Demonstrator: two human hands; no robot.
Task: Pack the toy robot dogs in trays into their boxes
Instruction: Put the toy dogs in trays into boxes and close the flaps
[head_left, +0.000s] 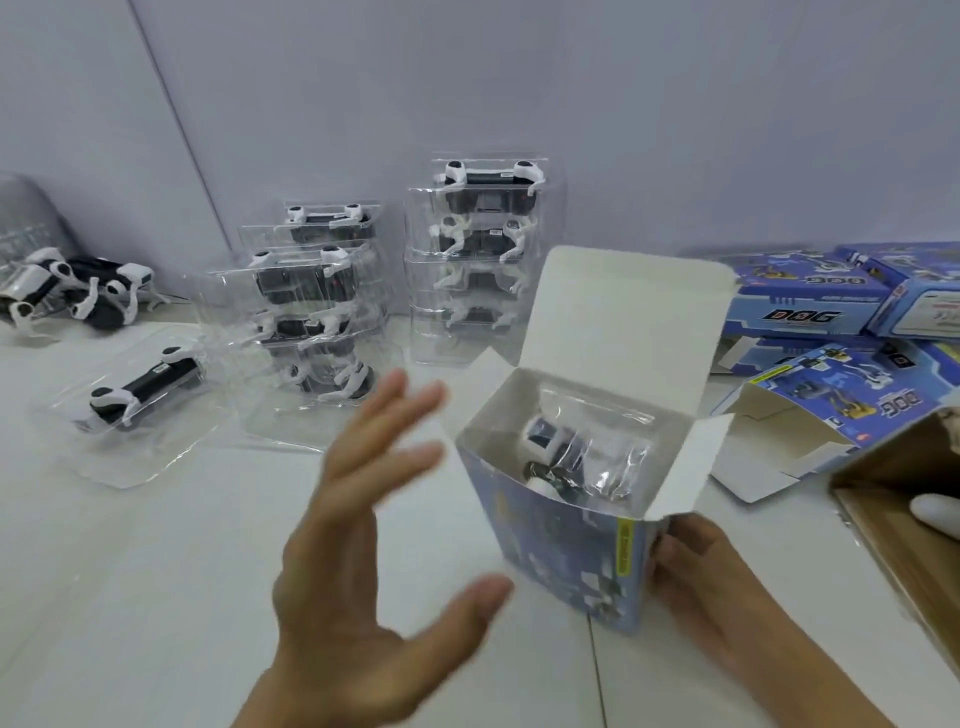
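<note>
1. The left hand (358, 525) hovers just left of the open blue box (566, 551), fingers spread wide and straight, holding nothing (it is blurred).
2. The right hand (711, 582) grips the box's right side near the top corner, fingers curled against the card.
3. One toy robot dog in its clear tray (576, 447) sits inside the box, whose top flaps stand open on the white surface (130, 571).
4. Two stacks of filled trays stand behind: the left stack (311, 301) and the right stack (483, 260), their exact counts unclear.
5. One single tray (140, 400) lies far left, loose dogs (78, 291) behind it.
6. Blue boxes (841, 306) pile at right.
</note>
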